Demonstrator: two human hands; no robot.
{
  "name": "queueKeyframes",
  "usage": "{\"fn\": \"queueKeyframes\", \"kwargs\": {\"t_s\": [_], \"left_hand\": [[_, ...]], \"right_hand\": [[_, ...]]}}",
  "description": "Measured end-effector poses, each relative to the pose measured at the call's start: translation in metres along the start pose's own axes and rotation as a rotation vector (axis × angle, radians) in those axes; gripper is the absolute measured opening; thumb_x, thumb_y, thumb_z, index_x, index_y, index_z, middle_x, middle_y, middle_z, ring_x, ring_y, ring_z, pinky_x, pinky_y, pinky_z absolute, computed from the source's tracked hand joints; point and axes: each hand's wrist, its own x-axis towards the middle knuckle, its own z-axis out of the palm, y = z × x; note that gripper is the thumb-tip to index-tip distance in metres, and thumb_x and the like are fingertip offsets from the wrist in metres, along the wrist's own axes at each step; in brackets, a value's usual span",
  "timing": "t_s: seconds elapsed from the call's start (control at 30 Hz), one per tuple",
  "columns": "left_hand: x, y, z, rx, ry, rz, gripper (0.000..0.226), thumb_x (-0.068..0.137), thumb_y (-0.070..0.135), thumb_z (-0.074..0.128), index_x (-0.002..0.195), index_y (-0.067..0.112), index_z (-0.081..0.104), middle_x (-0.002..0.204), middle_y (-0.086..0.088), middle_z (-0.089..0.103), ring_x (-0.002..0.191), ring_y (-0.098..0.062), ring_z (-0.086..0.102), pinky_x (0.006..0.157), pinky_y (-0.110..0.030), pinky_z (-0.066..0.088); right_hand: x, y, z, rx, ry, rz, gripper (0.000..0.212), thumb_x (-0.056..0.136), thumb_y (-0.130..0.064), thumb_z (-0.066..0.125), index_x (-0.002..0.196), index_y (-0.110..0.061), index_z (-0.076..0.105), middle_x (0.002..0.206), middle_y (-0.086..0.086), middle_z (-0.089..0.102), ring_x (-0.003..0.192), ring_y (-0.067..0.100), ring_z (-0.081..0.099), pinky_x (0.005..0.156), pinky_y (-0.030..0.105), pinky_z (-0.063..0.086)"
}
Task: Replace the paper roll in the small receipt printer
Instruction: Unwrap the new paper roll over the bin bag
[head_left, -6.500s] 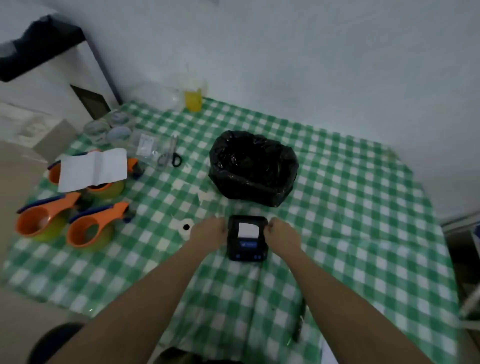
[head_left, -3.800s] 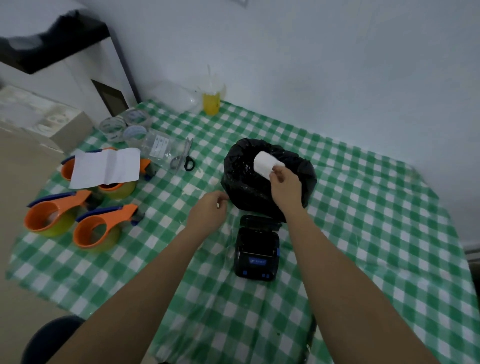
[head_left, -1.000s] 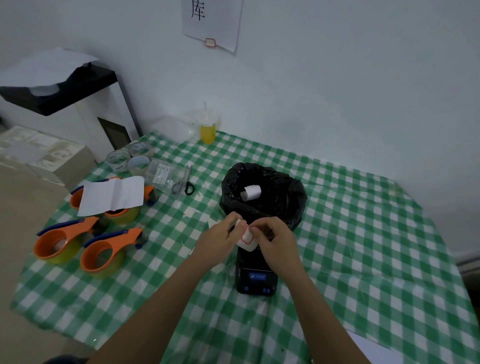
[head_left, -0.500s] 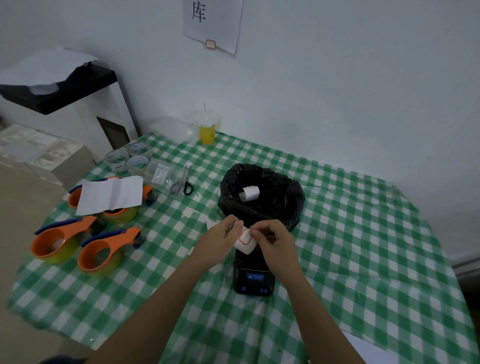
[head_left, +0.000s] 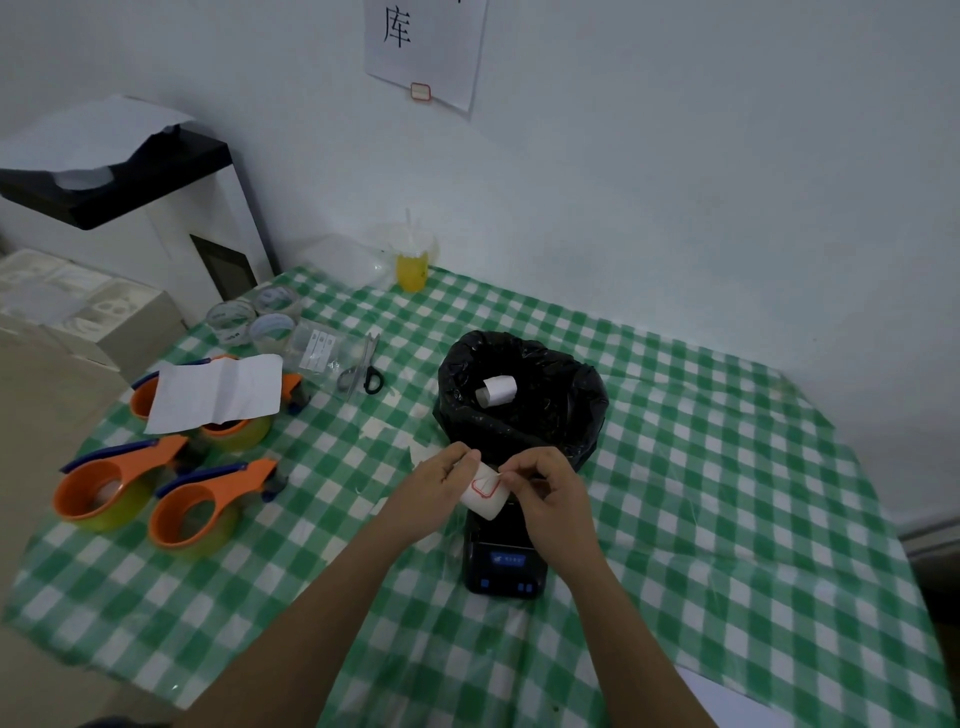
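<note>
Checked tablecloth (head_left: 727, 519) roomy beside printer (head_left: 506, 566)

White roll (head_left: 484, 498) w/ red sticker, above black printer (head_left: 505, 564)

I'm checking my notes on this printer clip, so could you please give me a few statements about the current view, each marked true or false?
1. Both hands hold a white paper roll above the black receipt printer. True: the left hand and right hand pinch it from either side.
2. The black bin bag is empty. False: a small white roll lies inside it.
3. The scissors lie right of the bin bag. False: they lie to its left, near the clear tape rolls.
4. A cup of yellow drink stands at the table's far edge by the wall. True.
5. The held roll is plain white. False: it carries a red-outlined sticker.
</note>
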Motion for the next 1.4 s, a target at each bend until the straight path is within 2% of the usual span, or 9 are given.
{"fn": "queueKeyframes", "kwargs": {"t_s": [0.17,0.33,0.57,0.73,0.93,1.03,1.17,1.27,1.4], "left_hand": [[0.003,-0.002,0.000,-0.023,0.005,-0.002,0.036,0.097,0.035,0.036,0.079,0.006,0.046,0.073,-0.006,0.046,0.067,-0.017,0.044,0.066,-0.032,0.034],[0.007,-0.015,-0.004,0.015,0.020,-0.037,0.028,0.098,0.034,0.035,0.075,0.023,0.049,0.077,-0.001,0.050,0.072,-0.016,0.048,0.064,-0.030,0.035],[0.016,-0.012,-0.003,0.084,0.034,-0.071,0.036,0.096,0.041,0.034,0.091,0.010,0.053,0.082,-0.007,0.054,0.075,-0.020,0.051,0.066,-0.032,0.036],[0.026,-0.015,-0.005,0.083,0.046,-0.084,0.038,0.095,0.042,0.035,0.091,0.008,0.052,0.082,-0.009,0.053,0.074,-0.020,0.050,0.066,-0.033,0.034],[0.036,-0.016,-0.011,0.025,0.053,-0.105,0.039,0.097,0.039,0.035,0.090,0.004,0.050,0.076,-0.005,0.046,0.068,-0.017,0.045,0.063,-0.031,0.031],[0.039,-0.018,-0.012,0.022,0.056,-0.109,0.036,0.097,0.039,0.035,0.088,0.008,0.051,0.075,-0.004,0.046,0.067,-0.017,0.045,0.060,-0.031,0.030],[0.042,-0.019,-0.007,0.012,0.062,-0.104,0.030,0.097,0.037,0.036,0.074,0.022,0.047,0.071,-0.001,0.046,0.064,-0.016,0.045,0.059,-0.031,0.031],[0.039,-0.015,0.000,-0.029,0.049,-0.102,0.032,0.098,0.035,0.035,0.088,0.009,0.051,0.078,-0.004,0.048,0.070,-0.018,0.046,0.062,-0.031,0.033],[0.029,-0.011,0.011,-0.122,0.050,-0.082,0.033,0.098,0.033,0.035,0.098,0.005,0.053,0.076,0.000,0.048,0.066,-0.015,0.046,0.063,-0.031,0.036]], "right_hand": [[-0.001,0.001,-0.001,0.002,0.017,0.008,0.034,0.085,0.000,0.061,0.073,-0.032,0.060,0.092,0.005,0.062,0.084,0.003,0.058,0.074,0.008,0.046],[0.006,0.004,-0.016,0.046,0.111,0.070,0.029,0.088,-0.002,0.059,0.076,-0.029,0.062,0.092,0.006,0.065,0.088,0.017,0.064,0.080,0.029,0.053],[0.059,0.005,-0.020,-0.238,0.114,0.126,0.020,0.091,-0.015,0.058,0.105,-0.011,0.072,0.093,0.001,0.070,0.078,0.011,0.058,0.069,0.014,0.044],[0.115,0.022,-0.022,-0.378,0.098,0.177,0.014,0.086,-0.018,0.064,0.094,-0.010,0.071,0.087,0.008,0.074,0.076,0.019,0.067,0.071,0.032,0.056],[0.157,0.046,-0.021,-0.597,-0.015,0.277,0.015,0.087,-0.017,0.061,0.092,-0.010,0.073,0.095,0.012,0.074,0.072,0.018,0.059,0.066,0.030,0.049],[0.161,0.053,-0.021,-0.607,-0.055,0.298,0.027,0.092,-0.009,0.049,0.111,-0.012,0.069,0.110,0.014,0.071,0.067,0.018,0.055,0.066,0.032,0.049],[0.134,0.040,-0.017,-0.453,0.036,0.195,0.028,0.092,-0.011,0.050,0.115,-0.011,0.066,0.092,0.009,0.071,0.056,0.004,0.049,0.057,0.017,0.043],[0.087,0.028,-0.014,-0.301,-0.008,0.075,0.019,0.091,-0.011,0.056,0.104,-0.011,0.070,0.094,0.003,0.068,0.074,0.006,0.058,0.068,0.007,0.044],[0.031,0.031,-0.009,-0.128,-0.170,0.120,0.025,0.088,-0.021,0.062,0.113,-0.019,0.065,0.114,-0.004,0.063,0.102,0.008,0.060,0.087,0.024,0.053]]}}
